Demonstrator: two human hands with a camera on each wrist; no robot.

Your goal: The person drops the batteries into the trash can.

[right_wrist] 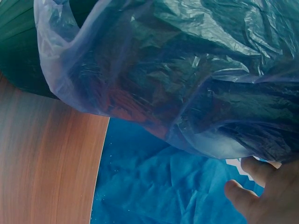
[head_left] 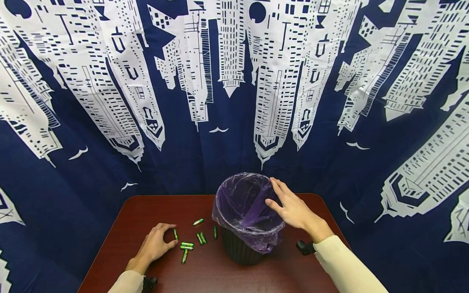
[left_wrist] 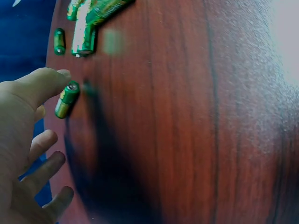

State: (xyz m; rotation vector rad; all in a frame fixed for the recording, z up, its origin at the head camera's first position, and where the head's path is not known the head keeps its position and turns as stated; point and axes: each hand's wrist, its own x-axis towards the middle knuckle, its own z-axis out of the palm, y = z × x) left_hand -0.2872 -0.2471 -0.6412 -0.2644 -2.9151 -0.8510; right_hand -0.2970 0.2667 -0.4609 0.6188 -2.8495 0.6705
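My left hand (head_left: 154, 246) is spread low over the table, its thumb and fingers either side of a small green battery (head_left: 176, 234). In the left wrist view the thumb tip comes right up to this battery (left_wrist: 67, 99), and the other fingers stand apart. Several more green batteries (head_left: 187, 245) lie to the right of that hand. A dark ribbed bin (head_left: 238, 246) lined with a purple plastic bag (head_left: 253, 219) stands on the table. At the bin's right rim is my right hand (head_left: 294, 209), fingers extended, fingertips at the bag's folded edge.
The reddish-brown wooden table (head_left: 165, 280) has rounded far corners. Behind it hangs a dark blue curtain (head_left: 183, 171) printed with white buildings. Loose bag film (right_wrist: 187, 93) drapes over the bin's outside in the right wrist view.
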